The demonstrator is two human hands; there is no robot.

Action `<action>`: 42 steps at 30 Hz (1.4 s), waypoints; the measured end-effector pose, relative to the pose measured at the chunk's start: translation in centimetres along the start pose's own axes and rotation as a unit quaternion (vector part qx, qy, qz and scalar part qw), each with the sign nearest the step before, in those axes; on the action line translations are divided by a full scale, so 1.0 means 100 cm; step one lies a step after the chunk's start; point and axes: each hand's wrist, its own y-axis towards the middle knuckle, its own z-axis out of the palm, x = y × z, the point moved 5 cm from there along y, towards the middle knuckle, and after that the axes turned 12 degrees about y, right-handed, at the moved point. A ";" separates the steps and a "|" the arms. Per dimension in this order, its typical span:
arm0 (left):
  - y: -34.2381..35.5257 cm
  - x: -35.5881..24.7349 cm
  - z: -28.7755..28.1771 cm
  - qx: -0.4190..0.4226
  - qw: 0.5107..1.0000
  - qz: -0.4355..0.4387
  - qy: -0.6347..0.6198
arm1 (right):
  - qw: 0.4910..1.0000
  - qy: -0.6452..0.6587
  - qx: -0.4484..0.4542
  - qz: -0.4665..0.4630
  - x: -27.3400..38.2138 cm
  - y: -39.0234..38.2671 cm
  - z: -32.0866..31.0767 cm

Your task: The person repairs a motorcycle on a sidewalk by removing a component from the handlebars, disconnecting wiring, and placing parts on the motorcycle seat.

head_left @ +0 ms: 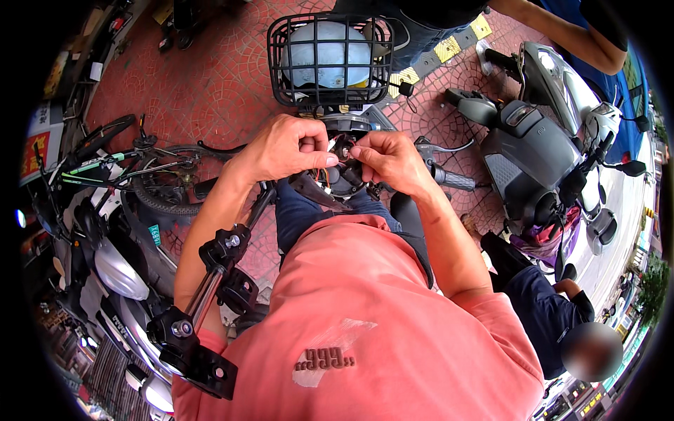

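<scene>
Both my hands are over the opened handlebar head (347,175) of an electric scooter, where loose coloured wires (324,179) and dark connectors stick out. My left hand (291,149) is closed, its thumb and curled fingers pinching a thin wire. Opposite it, my right hand (390,163) is also closed, with thumb and forefinger pinched on a wire close to the left thumb. The wire ends are small and partly covered by the fingers. A dark curved cover piece (314,193) hangs below the left hand. To the right sticks out the scooter's black handlebar grip (451,179) with its brake lever.
A black wire basket (275,70) holding a light blue helmet (326,52) is mounted ahead. Bicycles (165,179) and scooters crowd the left; a grey scooter (533,137) stands right. One person (449,10) stands ahead, another (537,309) is at lower right. A black clamp arm (210,295) crosses my left side.
</scene>
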 end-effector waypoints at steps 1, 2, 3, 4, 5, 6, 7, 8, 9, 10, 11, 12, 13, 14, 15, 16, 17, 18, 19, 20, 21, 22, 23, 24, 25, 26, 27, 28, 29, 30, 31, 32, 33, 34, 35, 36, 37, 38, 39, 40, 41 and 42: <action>0.000 -0.001 0.000 -0.008 1.000 0.002 -0.006 | 1.000 -0.002 -0.004 0.000 0.000 0.000 0.000; 0.000 -0.003 0.001 -0.017 1.000 0.003 -0.012 | 1.000 -0.003 -0.007 0.000 0.000 0.000 0.000; 0.000 -0.005 0.001 -0.026 0.999 0.004 -0.018 | 1.000 -0.005 -0.010 0.001 -0.001 0.001 0.000; 0.001 -0.007 0.002 -0.023 1.000 0.008 -0.017 | 1.000 -0.006 -0.010 0.002 0.000 0.001 0.000; 0.003 -0.011 0.001 -0.021 1.000 0.013 -0.016 | 1.000 -0.009 -0.010 0.005 0.002 0.001 0.001; 0.004 -0.014 0.001 -0.019 1.000 0.018 -0.016 | 1.000 -0.011 -0.009 0.007 0.002 0.001 0.001; 0.004 -0.016 0.001 -0.003 1.000 0.021 -0.007 | 1.000 -0.009 -0.008 0.008 0.002 0.001 0.001; 0.005 -0.017 0.001 0.013 1.000 0.026 0.002 | 1.000 -0.008 -0.009 0.009 0.001 0.001 0.000; 0.006 -0.019 0.001 0.030 0.999 0.030 0.010 | 1.000 -0.007 -0.009 0.010 0.001 0.001 0.000; 0.006 -0.021 -0.001 0.045 0.998 0.028 0.016 | 1.000 -0.004 -0.007 0.008 0.001 0.001 0.000; 0.006 -0.023 -0.005 0.061 0.998 0.026 0.022 | 1.000 -0.002 -0.005 0.006 0.001 0.001 -0.001; 0.006 -0.025 -0.006 0.077 0.996 0.024 0.028 | 1.000 0.001 -0.003 0.005 0.001 0.002 -0.001; 0.006 -0.025 -0.007 0.079 0.996 0.025 0.043 | 1.000 -0.003 -0.003 0.003 0.001 0.002 -0.002; 0.006 -0.024 -0.008 0.080 0.995 0.026 0.059 | 1.000 -0.006 -0.002 0.000 0.001 0.002 -0.002; 0.006 -0.024 -0.008 0.081 0.994 0.026 0.074 | 1.000 -0.010 -0.002 -0.002 0.001 0.002 -0.002; 0.006 -0.023 -0.009 0.066 0.995 0.034 0.073 | 1.000 -0.007 -0.002 -0.002 0.000 0.002 -0.002; 0.006 -0.021 -0.008 0.051 0.995 0.041 0.072 | 1.000 -0.003 -0.003 -0.003 0.000 0.002 -0.002; 0.005 -0.018 -0.008 0.035 0.996 0.049 0.072 | 1.000 0.000 -0.003 -0.004 0.001 0.002 -0.001; 0.004 -0.014 -0.006 0.016 0.998 0.041 0.053 | 1.000 -0.002 -0.002 -0.004 0.001 0.002 -0.002; 0.003 -0.009 -0.004 -0.003 0.999 0.034 0.034 | 1.000 -0.003 -0.003 -0.004 0.001 0.003 -0.002; 0.001 -0.005 -0.003 -0.021 0.999 0.027 0.014 | 1.000 -0.004 -0.003 -0.004 0.001 0.003 -0.003; -0.002 -0.001 -0.003 -0.036 0.999 0.010 -0.004 | 1.000 -0.002 -0.004 -0.005 0.001 0.003 -0.003; -0.006 0.001 -0.004 -0.051 0.998 -0.007 -0.023 | 1.000 0.001 -0.003 -0.006 0.002 0.003 -0.003; -0.009 0.006 -0.004 -0.065 0.997 -0.025 -0.042 | 1.000 0.003 -0.003 -0.006 0.002 0.003 -0.003; -0.011 0.018 0.000 -0.060 0.995 -0.045 -0.072 | 1.000 0.005 -0.003 -0.005 0.001 0.003 -0.003; -0.013 0.023 0.003 -0.072 0.992 -0.043 -0.091 | 1.000 0.006 -0.001 -0.005 0.001 0.004 -0.003; -0.014 0.027 0.006 -0.083 0.990 -0.040 -0.110 | 1.000 0.006 0.000 -0.005 0.000 0.005 -0.003; -0.016 0.030 0.007 -0.095 0.986 -0.038 -0.129 | 1.000 0.006 0.002 -0.005 0.000 0.005 -0.002; -0.016 0.030 0.007 -0.097 0.987 -0.038 -0.126 | 1.000 0.005 0.003 -0.005 -0.001 0.006 -0.002; -0.016 0.030 0.007 -0.099 0.987 -0.038 -0.123 | 1.000 0.004 0.004 -0.004 -0.002 0.006 -0.002; -0.016 0.029 0.007 -0.101 0.987 -0.038 -0.119 | 1.000 0.010 0.001 0.000 -0.003 0.006 -0.003; -0.015 0.028 0.007 -0.094 0.987 -0.036 -0.127 | 1.000 0.016 -0.002 0.004 -0.004 0.006 -0.003; -0.015 0.028 0.007 -0.087 0.987 -0.033 -0.134 | 1.000 0.021 -0.004 0.008 -0.005 0.006 -0.003; -0.014 0.027 0.007 -0.080 0.986 -0.030 -0.141 | 1.000 0.021 -0.004 0.009 -0.006 0.006 -0.003; -0.014 0.027 0.007 -0.077 0.985 -0.028 -0.151 | 1.000 0.022 -0.005 0.010 -0.006 0.006 -0.004; -0.013 0.026 0.007 -0.074 0.984 -0.027 -0.162 | 1.000 0.024 -0.006 0.011 -0.007 0.007 -0.004; -0.013 0.026 0.007 -0.071 0.982 -0.025 -0.172 | 1.000 0.022 -0.004 0.010 -0.007 0.007 -0.003; -0.014 0.027 0.008 -0.072 0.981 -0.025 -0.176 | 1.000 0.020 -0.003 0.010 -0.007 0.007 -0.003; -0.014 0.029 0.008 -0.072 0.981 -0.026 -0.180 | 1.000 0.018 -0.002 0.010 -0.007 0.006 -0.003; -0.014 0.030 0.009 -0.072 0.980 -0.027 -0.183 | 1.000 0.020 -0.001 0.009 -0.007 0.007 -0.004; -0.014 0.031 0.009 -0.074 0.981 -0.024 -0.178 | 1.000 0.022 0.000 0.008 -0.008 0.007 -0.004; -0.014 0.032 0.009 -0.077 0.982 -0.022 -0.172 | 1.000 0.024 0.000 0.007 -0.009 0.008 -0.004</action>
